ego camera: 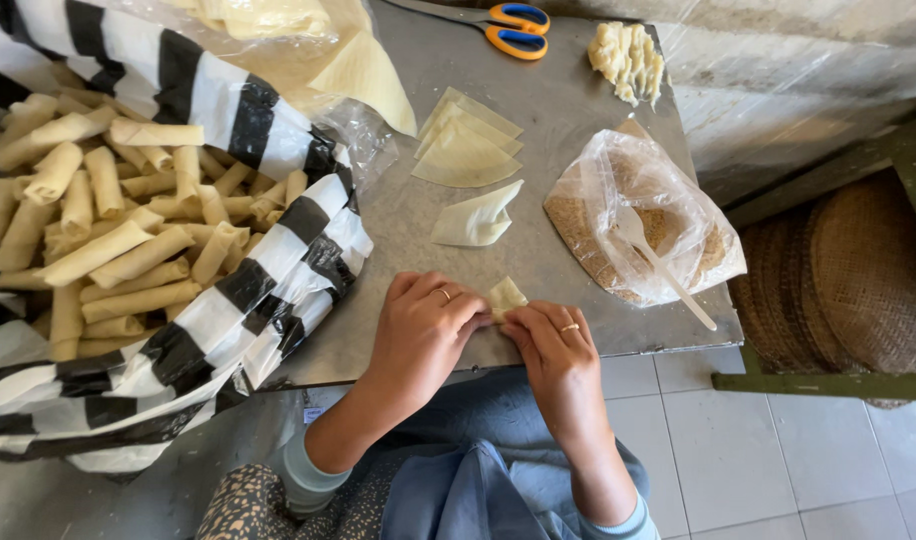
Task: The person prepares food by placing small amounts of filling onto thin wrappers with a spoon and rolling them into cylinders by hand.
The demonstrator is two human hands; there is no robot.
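Note:
Both hands work on one small pale pastry wrapper near the front edge of a grey metal table. My left hand pinches its left side and my right hand pinches its right side; each hand wears a ring. The wrapper is partly folded and only its top corner shows between the fingers. Just beyond lies a loose folded wrapper, and farther back a small stack of triangular wrappers.
A clear plastic bag of brown filling with a white plastic spoon sits at the right. At the left, several finished rolls fill a black-and-white striped plastic bag. Orange-handled scissors and a pale crumpled dough lump lie at the back. Woven trays stand at the right.

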